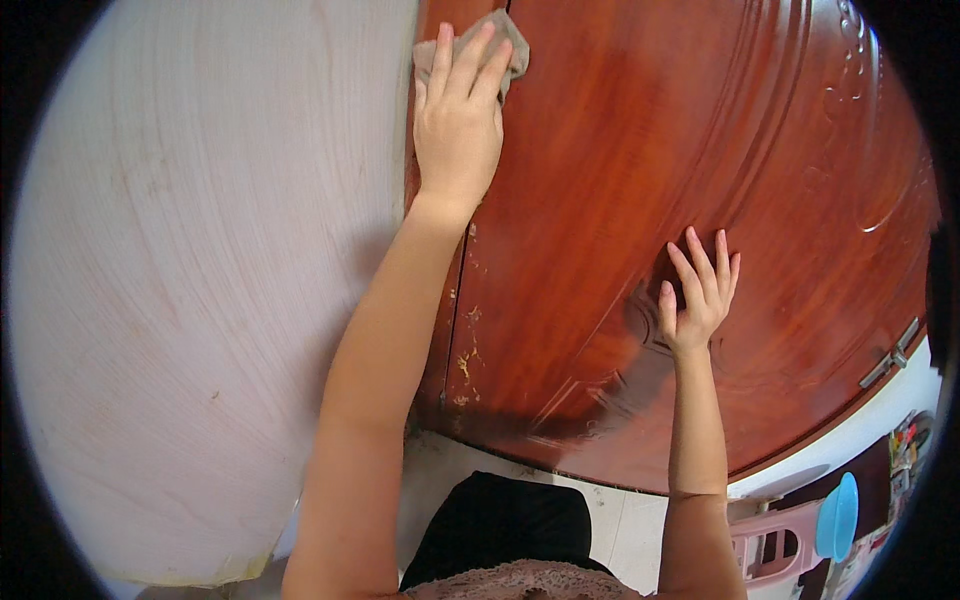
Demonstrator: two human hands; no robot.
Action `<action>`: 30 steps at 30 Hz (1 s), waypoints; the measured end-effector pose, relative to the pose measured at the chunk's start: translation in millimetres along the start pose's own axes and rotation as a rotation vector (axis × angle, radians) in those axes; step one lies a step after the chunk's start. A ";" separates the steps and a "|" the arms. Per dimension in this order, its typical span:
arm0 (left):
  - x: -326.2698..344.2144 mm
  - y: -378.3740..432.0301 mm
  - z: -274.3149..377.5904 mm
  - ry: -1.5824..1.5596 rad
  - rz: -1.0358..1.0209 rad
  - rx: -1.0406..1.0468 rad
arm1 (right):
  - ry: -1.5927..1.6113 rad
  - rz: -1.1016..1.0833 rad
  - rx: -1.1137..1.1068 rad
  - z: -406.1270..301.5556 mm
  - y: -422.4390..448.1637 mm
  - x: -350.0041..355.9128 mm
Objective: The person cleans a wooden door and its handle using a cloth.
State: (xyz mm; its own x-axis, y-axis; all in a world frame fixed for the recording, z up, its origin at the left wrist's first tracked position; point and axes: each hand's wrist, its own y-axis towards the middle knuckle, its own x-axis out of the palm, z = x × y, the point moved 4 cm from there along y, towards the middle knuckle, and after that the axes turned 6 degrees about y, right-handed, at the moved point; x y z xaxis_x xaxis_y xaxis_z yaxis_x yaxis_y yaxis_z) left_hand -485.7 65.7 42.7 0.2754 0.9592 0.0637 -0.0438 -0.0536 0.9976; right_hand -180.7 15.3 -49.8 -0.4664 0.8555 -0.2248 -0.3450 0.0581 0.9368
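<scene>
My left hand point(459, 142) lies flat over a folded grey-beige cloth point(514, 37), pressing it to the left edge of a reddish-brown wooden door point(585, 150), where the panel meets its frame. The cloth shows beyond and between the fingertips. Lower and to the right, my right hand point(699, 300) has its fingers spread and holds nothing. It is at the door's face over carved lines, with a dark shadow beside it; whether the palm touches is hidden. Pale chipped patches point(463, 367) run along the lower left edge of the door.
A whitish wood-grain panel point(195, 262) stands along the left. At the right are a metal door handle point(890, 356) and a pink plastic stool point(780, 544) with a blue basin point(838, 517). Light floor tiles point(622, 525) show below the door.
</scene>
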 end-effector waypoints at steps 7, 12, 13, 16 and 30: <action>3.0 0.3 -0.7 0.011 0.067 -0.037 | 0.002 0.010 0.013 -0.5 -1.3 -0.5; 2.1 -37.6 1.3 0.053 0.032 -0.039 | -0.003 0.003 0.016 1.3 -2.9 -2.0; 2.2 -49.7 1.2 0.052 0.034 -0.039 | -0.004 0.003 0.010 2.0 -3.3 -2.6; -6.4 -91.2 -2.3 0.043 0.019 -0.032 | 0.001 0.010 -0.003 0.7 -3.3 -0.3; -16.1 -222.4 -13.6 0.023 -0.168 -0.054 | 0.010 0.026 -0.011 -1.4 -1.6 -1.5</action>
State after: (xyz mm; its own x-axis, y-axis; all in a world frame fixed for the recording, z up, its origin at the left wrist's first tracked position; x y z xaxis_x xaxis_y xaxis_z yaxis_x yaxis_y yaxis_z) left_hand -493.4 66.0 -180.6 0.2613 0.9596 -0.1048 -0.0505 0.1220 0.9912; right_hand -180.6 13.1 -51.4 -0.4833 0.8514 -0.2035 -0.3420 0.0303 0.9392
